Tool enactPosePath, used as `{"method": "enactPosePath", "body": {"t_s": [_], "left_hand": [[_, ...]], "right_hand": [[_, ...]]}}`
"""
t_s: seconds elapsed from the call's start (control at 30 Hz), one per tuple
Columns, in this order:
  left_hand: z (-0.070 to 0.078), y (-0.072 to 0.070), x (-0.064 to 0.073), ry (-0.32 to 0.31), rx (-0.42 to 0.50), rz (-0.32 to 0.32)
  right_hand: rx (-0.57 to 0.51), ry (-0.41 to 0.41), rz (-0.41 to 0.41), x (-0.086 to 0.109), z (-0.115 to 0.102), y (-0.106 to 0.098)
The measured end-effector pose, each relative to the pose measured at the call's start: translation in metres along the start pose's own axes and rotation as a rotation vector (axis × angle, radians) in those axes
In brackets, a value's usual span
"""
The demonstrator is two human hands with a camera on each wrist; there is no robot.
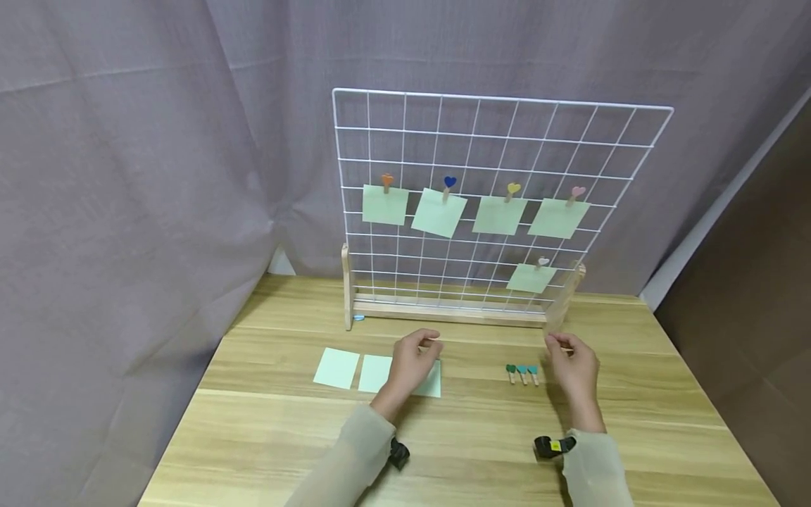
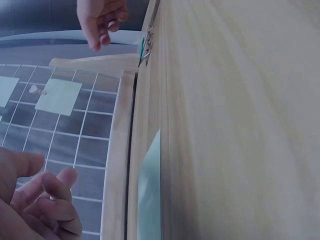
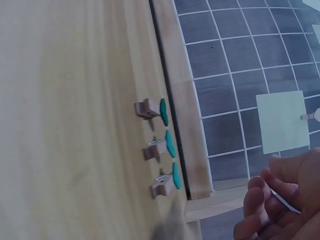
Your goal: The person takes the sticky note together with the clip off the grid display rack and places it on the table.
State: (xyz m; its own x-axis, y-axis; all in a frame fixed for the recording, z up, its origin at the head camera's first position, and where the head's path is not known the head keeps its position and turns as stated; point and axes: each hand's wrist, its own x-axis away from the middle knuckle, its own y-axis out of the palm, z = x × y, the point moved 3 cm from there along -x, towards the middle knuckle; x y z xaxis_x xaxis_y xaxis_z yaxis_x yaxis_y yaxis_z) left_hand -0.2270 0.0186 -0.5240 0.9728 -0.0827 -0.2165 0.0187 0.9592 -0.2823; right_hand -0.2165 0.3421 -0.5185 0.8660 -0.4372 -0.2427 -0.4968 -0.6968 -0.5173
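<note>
My left hand [image 1: 415, 359] hovers over the pale green paper squares on the table, its fingers loosely bent and nothing between them. One square [image 1: 336, 367] lies in full sight at the left; the others are partly covered by that hand. To the right, my right hand [image 1: 575, 366] is held above the table, also with relaxed fingers and no object in them. Beside it, three small wooden clothespins lie in a row: one with a dark green heart [image 3: 163, 112] and two with teal hearts [image 3: 170, 144]. Both hands are apart from the grid.
Behind the hands stands a white wire grid [image 1: 500, 98] on a wooden base [image 1: 443, 310]. Four green squares hang in its middle row from heart clothespins, and another square [image 1: 531, 279] hangs lower right. A small blue item [image 1: 358, 317] lies by the left foot. Grey curtain [image 1: 158, 176] behind.
</note>
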Motion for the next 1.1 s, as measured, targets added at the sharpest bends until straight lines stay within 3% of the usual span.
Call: {"method": "enactPosePath", "body": {"t_s": [0.2, 0.57, 0.83, 1.1], "left_hand": [[0.006, 0.012, -0.005, 0.0, 0.029, -0.051], [0.026, 0.016, -0.012, 0.006, -0.011, -0.011], [0.033, 0.02, -0.019, 0.031, -0.007, 0.018], [0.04, 0.022, -0.024, 0.028, -0.011, -0.014]], "right_hand": [[0.001, -0.013, 0.012, -0.008, -0.009, -0.003], [-0.013, -0.074, 0.013, -0.023, -0.028, -0.007], [-0.045, -0.071, 0.023, -0.037, -0.039, -0.01], [-0.084, -0.081, 0.009, -0.045, -0.049, -0.009]]}}
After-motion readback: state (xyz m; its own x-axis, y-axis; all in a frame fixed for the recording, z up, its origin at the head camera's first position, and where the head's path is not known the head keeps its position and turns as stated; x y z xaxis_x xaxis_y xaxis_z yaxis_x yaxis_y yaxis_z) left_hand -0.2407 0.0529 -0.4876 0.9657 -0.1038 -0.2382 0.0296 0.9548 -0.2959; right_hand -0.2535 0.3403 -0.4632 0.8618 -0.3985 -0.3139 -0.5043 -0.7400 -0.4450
